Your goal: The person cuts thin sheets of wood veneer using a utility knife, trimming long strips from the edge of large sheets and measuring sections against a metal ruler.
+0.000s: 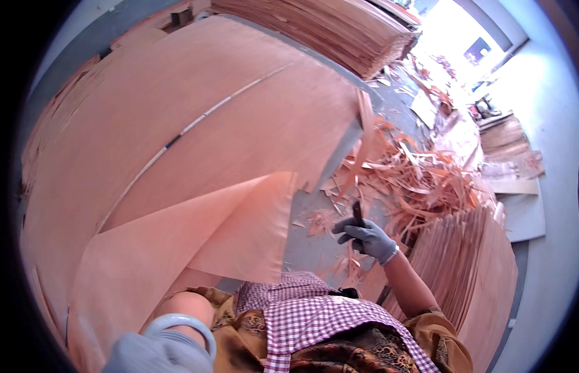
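Note:
A large, thin, reddish wood veneer sheet [233,112] covers the work surface on the left and middle. Its near part is lifted and folded over into a loose flap [240,230]. Across the sheet lies a long thin rod [205,115], pale with a dark blue band. My right hand [369,239], in a grey glove, is closed around a short dark tool [357,212], perhaps a knife; its blade does not show clearly. At the lower left, beside the flap, is my left hand [131,354], gloved in grey below a pale bangle [184,323]. Its fingers are hidden.
A tall veneer stack [327,31] stands at the far side. Tangled veneer strips [420,174] heap on the floor to the right. Another stack [457,267] stands close by my right arm. Boards [510,149] lean at the right wall [551,112]. A bright doorway [457,37] opens far right.

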`<act>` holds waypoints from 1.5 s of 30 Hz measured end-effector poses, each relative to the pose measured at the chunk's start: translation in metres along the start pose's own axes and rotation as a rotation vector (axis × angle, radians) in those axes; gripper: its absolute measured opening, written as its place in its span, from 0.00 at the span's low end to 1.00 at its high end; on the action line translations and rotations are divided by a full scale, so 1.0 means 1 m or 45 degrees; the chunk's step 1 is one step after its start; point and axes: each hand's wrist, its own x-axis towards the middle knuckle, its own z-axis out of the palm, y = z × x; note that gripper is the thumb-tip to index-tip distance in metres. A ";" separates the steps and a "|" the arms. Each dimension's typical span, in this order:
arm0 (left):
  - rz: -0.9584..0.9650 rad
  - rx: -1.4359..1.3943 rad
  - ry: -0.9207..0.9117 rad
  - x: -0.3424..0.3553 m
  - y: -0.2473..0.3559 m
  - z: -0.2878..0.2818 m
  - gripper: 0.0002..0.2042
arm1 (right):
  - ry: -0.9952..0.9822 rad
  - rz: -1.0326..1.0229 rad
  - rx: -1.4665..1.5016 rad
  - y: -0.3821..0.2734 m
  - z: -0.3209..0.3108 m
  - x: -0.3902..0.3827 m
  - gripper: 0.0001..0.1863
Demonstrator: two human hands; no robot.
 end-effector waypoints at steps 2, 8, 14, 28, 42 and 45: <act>0.054 -0.121 -0.036 0.011 -0.022 0.005 0.11 | 0.006 0.023 0.038 -0.002 -0.027 0.016 0.16; 0.005 -0.050 0.045 0.022 -0.091 0.046 0.07 | 0.175 0.034 -0.147 -0.035 -0.132 0.075 0.17; -0.464 0.259 0.104 0.011 -0.195 0.123 0.07 | 0.822 -0.665 -0.873 -0.073 -0.264 0.220 0.39; -0.604 1.716 -0.843 -0.063 -0.479 0.245 0.26 | 1.217 -0.597 -1.168 -0.111 -0.553 0.258 0.19; -0.836 0.747 -0.217 -0.052 -0.411 0.172 0.20 | -0.239 0.165 -0.603 -0.064 -0.334 0.182 0.05; -0.758 0.933 0.012 -0.054 -0.328 0.112 0.14 | -0.568 -0.186 -0.802 -0.073 -0.217 0.163 0.08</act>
